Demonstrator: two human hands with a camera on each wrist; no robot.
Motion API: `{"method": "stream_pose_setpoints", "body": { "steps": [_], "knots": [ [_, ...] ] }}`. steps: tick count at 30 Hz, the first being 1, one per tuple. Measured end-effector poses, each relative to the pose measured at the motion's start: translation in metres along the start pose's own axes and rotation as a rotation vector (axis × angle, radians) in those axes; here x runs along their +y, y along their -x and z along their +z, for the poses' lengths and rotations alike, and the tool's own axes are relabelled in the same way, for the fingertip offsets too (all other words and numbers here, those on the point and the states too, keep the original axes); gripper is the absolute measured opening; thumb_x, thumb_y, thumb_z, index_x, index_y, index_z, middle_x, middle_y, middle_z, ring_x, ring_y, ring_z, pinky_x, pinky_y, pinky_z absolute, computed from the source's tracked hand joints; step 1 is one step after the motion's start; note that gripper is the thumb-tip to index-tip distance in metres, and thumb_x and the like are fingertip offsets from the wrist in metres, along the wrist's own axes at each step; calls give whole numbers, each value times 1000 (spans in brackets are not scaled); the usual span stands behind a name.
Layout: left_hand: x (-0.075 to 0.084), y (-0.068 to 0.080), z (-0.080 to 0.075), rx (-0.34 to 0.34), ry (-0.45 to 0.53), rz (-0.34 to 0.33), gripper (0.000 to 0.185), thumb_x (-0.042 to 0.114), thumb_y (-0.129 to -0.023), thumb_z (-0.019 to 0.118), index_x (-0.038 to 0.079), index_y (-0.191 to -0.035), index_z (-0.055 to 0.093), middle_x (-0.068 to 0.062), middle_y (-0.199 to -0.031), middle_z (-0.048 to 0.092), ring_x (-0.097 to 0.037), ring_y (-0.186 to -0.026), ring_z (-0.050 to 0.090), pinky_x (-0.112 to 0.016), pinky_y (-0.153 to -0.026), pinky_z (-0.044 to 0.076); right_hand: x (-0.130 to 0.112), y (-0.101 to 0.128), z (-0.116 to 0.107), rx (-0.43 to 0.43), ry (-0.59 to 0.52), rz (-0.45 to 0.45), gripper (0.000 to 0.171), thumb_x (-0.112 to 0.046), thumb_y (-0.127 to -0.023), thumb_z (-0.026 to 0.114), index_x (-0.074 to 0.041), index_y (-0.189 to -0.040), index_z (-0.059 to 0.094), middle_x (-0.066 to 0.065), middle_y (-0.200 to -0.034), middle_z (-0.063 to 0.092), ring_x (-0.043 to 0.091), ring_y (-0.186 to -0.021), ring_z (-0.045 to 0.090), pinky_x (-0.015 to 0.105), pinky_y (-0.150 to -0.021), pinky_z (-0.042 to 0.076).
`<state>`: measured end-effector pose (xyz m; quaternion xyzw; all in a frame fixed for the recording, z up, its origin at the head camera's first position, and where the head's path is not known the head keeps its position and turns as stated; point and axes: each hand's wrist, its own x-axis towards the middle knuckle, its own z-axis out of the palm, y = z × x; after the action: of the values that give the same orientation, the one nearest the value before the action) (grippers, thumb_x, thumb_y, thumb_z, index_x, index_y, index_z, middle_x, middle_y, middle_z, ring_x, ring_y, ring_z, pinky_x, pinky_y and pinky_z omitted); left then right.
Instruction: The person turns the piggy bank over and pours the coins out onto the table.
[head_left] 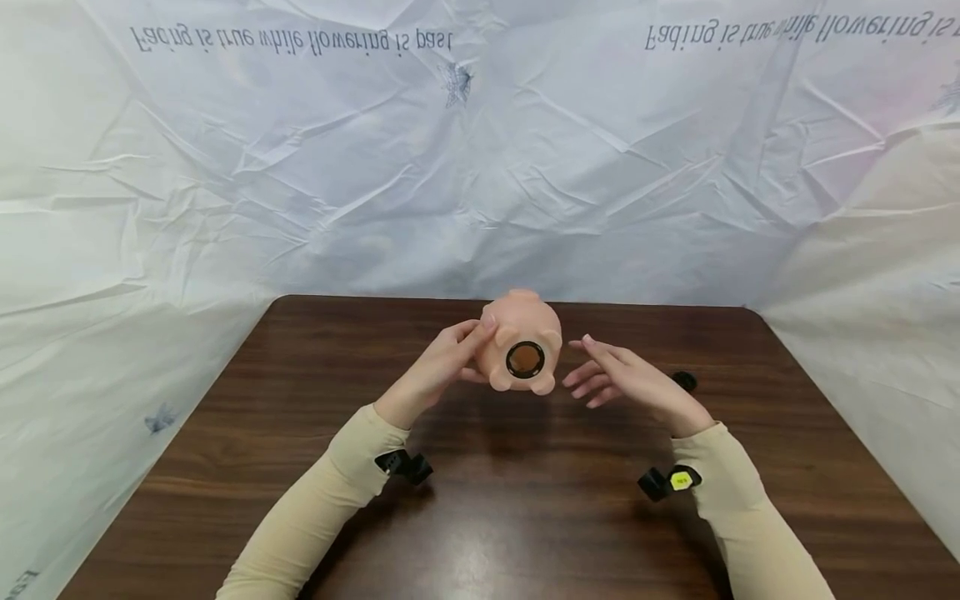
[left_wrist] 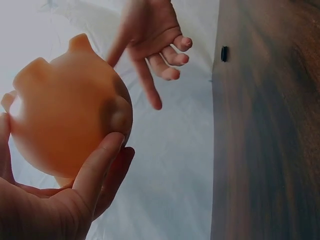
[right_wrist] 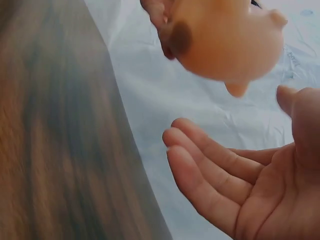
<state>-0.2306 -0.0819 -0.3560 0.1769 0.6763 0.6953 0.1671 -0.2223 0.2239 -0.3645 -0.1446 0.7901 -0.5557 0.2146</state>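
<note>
A pink piggy bank (head_left: pixel 517 315) is held up over the table, tipped so that its underside, with stubby feet around a dark-rimmed round hole (head_left: pixel 525 360), faces the head camera. My left hand (head_left: pixel 435 367) grips it from the left side, thumb on its body and the other fingers partly hidden behind it. In the left wrist view the thumb presses near the snout side of the piggy bank (left_wrist: pixel 70 110). To its right, my right hand (head_left: pixel 626 379) is apart from it, fingers loosely extended, with nothing in the palm in the right wrist view.
A small round black cap (head_left: pixel 684 381) lies on the dark wooden table (head_left: pixel 525 517), just beyond the right hand. White printed sheeting (head_left: pixel 480 183) hangs behind the table and along both sides. Each wrist wears a black camera on a strap.
</note>
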Motion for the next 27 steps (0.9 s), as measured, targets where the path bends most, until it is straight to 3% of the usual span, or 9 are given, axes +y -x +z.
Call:
{"method": "stream_pose_setpoints", "body": {
  "steps": [8,12,19,27],
  "knots": [
    [-4,-2,4,-38,-4,-4,92,72,-85,64,4,-144,49,-18,-131,58,-27,-107,66,-44,-84,60,-1,-5,17,-176,-178,-13,83,-64,-105,21,-3,-161,9,17,-118,67,49,-108,64,62,-88,54],
    [-5,-1,4,-35,-9,-16,88,70,-88,63,3,-143,50,-18,-129,59,-26,-105,66,-44,-82,61,-3,-3,24,-250,-216,-34,85,-67,-102,13,-8,-161,4,18,-122,68,49,-108,64,67,-88,50],
    [-5,-1,4,-32,-18,-31,68,55,-99,57,2,-142,50,-18,-128,60,-25,-104,66,-42,-81,61,-5,-2,29,-280,-216,-54,82,-66,-102,3,-11,-161,10,25,-127,64,46,-113,63,59,-84,57],
    [-8,-3,8,-42,-23,-51,65,50,-100,57,1,-142,50,-16,-130,60,-23,-105,67,-39,-80,61,-5,-4,36,-301,-238,-84,87,-67,-101,3,-3,-157,22,24,-129,64,50,-120,57,58,-82,58]
  ]
}}
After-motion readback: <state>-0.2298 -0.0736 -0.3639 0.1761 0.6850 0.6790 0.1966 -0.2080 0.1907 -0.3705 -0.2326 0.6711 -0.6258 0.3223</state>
